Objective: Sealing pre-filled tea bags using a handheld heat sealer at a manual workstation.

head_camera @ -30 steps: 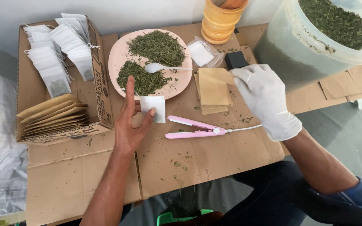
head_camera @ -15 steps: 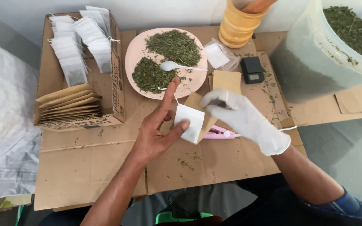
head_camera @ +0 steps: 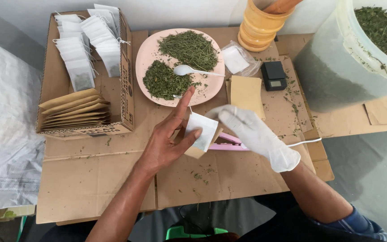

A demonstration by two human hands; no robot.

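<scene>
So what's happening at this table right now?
A person holds a small white tea bag between the bare left hand and the white-gloved right hand, above a cardboard-covered table. Just beneath lie a brown envelope and a pink sealing tool. Behind sits a pink plate with two piles of dried green herbs and a white spoon. A cardboard box to the left holds filled bags and brown envelopes.

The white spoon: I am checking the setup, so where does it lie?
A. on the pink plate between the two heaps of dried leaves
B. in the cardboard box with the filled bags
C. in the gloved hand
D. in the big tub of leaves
A: the white spoon rests on the pink plate, its bowl between the two heaps of dried leaves, clear of both hands.
</scene>
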